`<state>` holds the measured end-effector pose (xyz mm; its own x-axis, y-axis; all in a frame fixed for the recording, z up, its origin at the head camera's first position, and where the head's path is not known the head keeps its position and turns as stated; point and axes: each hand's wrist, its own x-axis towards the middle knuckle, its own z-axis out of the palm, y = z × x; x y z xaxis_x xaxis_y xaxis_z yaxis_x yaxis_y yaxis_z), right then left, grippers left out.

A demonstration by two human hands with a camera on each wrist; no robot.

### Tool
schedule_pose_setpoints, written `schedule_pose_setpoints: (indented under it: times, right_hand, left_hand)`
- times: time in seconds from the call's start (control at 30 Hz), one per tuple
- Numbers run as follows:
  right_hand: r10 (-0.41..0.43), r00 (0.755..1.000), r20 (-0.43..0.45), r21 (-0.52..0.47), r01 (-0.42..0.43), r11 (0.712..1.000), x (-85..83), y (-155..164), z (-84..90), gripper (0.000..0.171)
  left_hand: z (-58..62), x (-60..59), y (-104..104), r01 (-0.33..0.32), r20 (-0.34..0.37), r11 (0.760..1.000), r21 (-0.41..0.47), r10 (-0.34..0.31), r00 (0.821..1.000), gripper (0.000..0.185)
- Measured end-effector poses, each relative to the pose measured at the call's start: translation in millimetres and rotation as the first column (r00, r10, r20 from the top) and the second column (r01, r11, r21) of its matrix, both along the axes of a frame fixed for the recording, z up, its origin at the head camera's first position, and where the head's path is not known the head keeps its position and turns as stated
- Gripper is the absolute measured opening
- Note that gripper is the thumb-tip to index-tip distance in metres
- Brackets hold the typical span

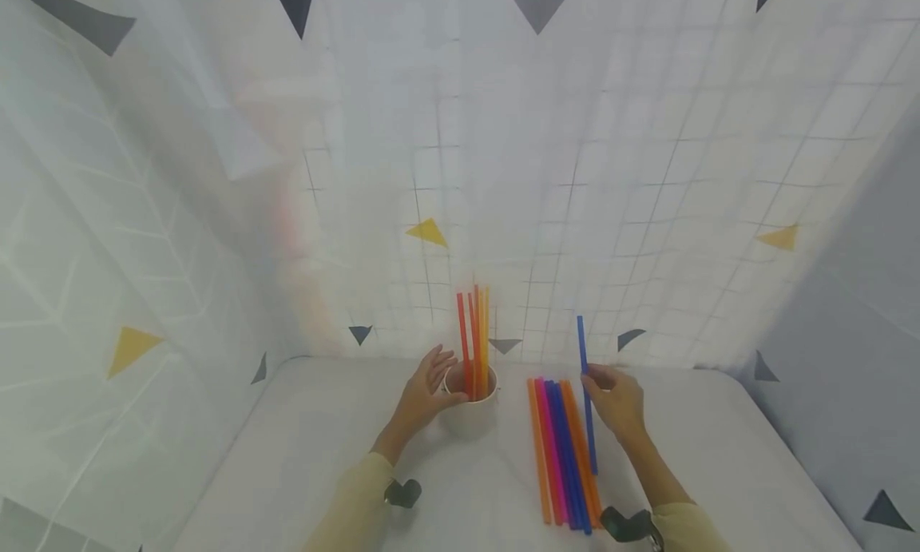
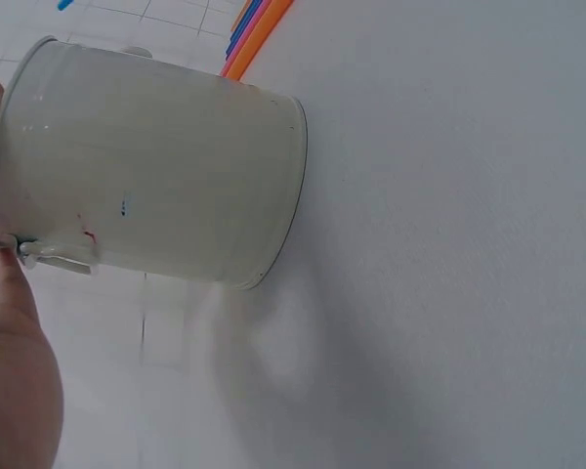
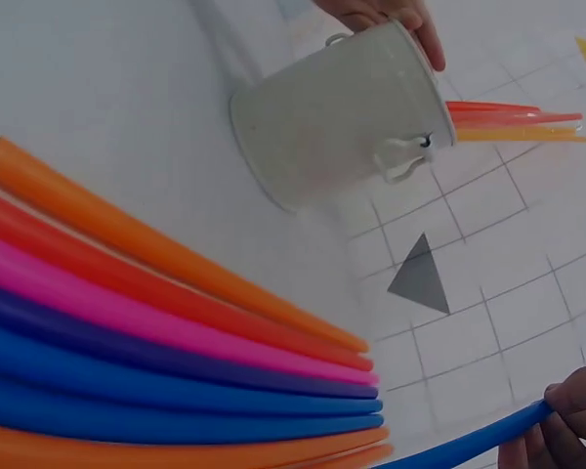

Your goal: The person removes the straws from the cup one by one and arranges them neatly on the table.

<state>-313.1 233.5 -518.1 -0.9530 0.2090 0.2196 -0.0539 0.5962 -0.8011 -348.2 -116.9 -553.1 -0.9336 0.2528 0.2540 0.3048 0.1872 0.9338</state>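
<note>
Straws (image 1: pixel 564 448) lie bunched on the table (image 1: pixel 323 440), at three o'clock from the white bucket (image 1: pixel 470 412). My right hand (image 1: pixel 618 400) pinches a blue straw (image 1: pixel 585 392), tilted upward; my left hand (image 1: pixel 424 392) rests spread against the bucket's nine-o'clock side, beside the upright straws (image 1: pixel 474 340).

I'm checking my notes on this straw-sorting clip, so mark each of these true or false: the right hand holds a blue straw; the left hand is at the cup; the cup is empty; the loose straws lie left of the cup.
1. The right hand pinches a blue straw. True.
2. The left hand touches the white cup. True.
3. The cup is empty. False: red and orange straws stand in it.
4. The loose straws lie left of the cup. False: they lie on the table to its right.
</note>
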Motion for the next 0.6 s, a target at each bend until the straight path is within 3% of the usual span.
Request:
schedule_pose_setpoints:
  times: [0.23,0.6]
  right_hand:
    - [0.012,0.993,0.118,0.023,-0.015,1.000,1.0,6.7,-13.7,0.040]
    - [-0.005,0.981,0.193,0.062,-0.007,0.998,0.8,15.7,-41.9,0.040]
  left_hand:
    - [-1.0,0.3,0.5,0.001,0.004,1.000,-0.005,-0.001,1.000,0.099]
    - [2.1,2.1,0.0,0.004,0.004,1.000,-0.006,-0.004,1.000,0.098]
